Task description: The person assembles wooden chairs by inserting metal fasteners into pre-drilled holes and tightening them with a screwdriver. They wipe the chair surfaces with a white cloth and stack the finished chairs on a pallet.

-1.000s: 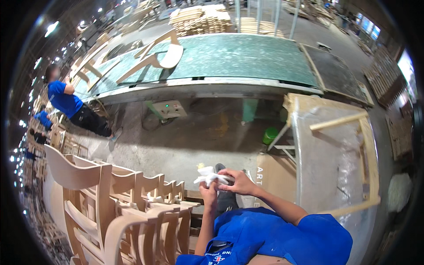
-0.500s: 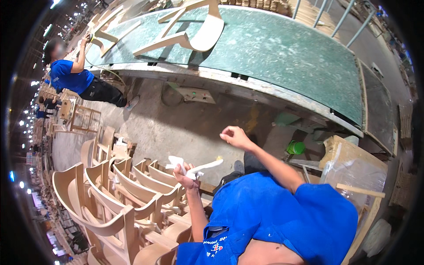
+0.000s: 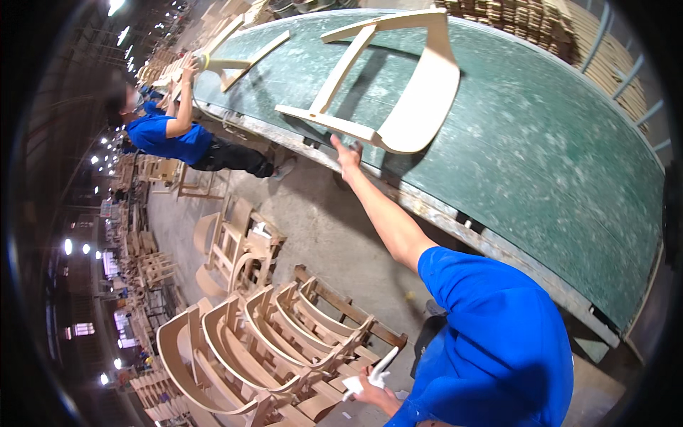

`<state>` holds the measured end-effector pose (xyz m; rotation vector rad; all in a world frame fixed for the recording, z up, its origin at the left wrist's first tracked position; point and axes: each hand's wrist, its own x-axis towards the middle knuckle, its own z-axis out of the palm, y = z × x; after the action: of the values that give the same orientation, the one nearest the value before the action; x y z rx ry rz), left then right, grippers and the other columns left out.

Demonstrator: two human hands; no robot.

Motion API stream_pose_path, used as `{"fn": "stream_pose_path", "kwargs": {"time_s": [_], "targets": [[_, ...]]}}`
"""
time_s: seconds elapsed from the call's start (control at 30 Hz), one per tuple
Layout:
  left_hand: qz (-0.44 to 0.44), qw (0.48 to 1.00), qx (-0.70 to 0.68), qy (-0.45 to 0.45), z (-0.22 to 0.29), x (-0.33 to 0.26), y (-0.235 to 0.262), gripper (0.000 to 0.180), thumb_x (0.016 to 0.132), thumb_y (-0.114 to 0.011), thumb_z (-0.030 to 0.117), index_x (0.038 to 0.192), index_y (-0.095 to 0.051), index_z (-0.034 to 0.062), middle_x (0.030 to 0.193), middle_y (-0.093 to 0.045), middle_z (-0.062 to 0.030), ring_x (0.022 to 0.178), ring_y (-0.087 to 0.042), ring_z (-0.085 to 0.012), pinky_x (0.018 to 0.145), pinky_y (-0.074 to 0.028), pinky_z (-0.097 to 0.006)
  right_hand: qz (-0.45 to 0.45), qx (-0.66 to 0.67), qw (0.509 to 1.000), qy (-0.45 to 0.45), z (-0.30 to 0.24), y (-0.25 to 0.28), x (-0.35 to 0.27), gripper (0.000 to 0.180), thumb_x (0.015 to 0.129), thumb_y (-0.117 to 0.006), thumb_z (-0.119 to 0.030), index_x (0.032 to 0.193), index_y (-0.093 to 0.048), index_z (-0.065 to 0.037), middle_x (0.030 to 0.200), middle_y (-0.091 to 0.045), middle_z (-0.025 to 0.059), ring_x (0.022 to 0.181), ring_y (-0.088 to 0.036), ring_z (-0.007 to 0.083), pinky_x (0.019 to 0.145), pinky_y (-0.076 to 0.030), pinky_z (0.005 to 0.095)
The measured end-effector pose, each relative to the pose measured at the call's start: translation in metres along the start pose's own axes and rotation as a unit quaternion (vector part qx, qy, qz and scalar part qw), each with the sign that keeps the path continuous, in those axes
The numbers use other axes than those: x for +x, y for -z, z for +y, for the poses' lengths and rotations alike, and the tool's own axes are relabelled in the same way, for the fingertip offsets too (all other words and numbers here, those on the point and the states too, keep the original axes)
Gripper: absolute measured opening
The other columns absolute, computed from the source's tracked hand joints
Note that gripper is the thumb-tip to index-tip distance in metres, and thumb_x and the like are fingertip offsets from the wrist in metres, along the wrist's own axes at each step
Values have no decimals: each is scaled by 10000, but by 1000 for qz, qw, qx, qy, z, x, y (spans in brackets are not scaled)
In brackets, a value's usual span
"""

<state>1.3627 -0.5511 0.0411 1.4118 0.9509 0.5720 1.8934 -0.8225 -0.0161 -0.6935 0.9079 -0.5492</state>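
Observation:
My right arm stretches out to the near edge of the green-topped table. There my right hand is just below the front rail of a pale wooden chair frame, with thumb and fingers apart; whether it touches the rail I cannot tell. Low in the view, my left hand is closed around a crumpled white cloth, one narrow strip of which sticks up. Beside that hand stand several unfinished wooden chairs with curved backs.
A co-worker in a blue shirt at the table's left end holds a tool against another wooden frame. More chair parts stand on the floor at left. Stacked wood pieces lie beyond the table.
My right hand has gone forward and left from in front of my body to the chair frame on the table. The left hand has dropped lower, still with the white cloth. The view has turned.

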Motion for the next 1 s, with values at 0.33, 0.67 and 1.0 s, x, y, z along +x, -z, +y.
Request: {"fn": "stream_pose_path", "kwargs": {"time_s": [0.33, 0.67, 1.0], "targets": [[-4, 1000, 0, 20, 57, -58, -154, 201, 909, -588, 189, 849, -447, 59, 555, -423, -32, 355, -365, -120, 287, -292, -266, 69, 99, 986, 114, -52, 8, 49, 396, 626, -863, -161, 918, -652, 4, 925, -652, 34, 831, -581, 118, 771, -466, 269], [-274, 956, 107, 2, 56, -62, -258, 217, 851, -662, 164, 857, -475, 54, 578, -456, -25, 379, -446, -120, 332, -403, -257, 249, 36, 951, 182, -241, 214, 126, 544, 685, -779, -443, 792, -667, 78, 799, -669, 82, 696, -572, 155, 672, -463, 367], [-409, 900, 132, 74, 48, -65, -309, 220, 841, -658, 172, 739, -519, 37, 551, -500, -43, 369, -483, -132, 339, -409, -263, 208, 23, 940, 271, -218, 451, 112, 380, 877, -617, -362, 1030, -582, -15, 953, -593, 28, 900, -537, 100, 773, -446, 292]]}}
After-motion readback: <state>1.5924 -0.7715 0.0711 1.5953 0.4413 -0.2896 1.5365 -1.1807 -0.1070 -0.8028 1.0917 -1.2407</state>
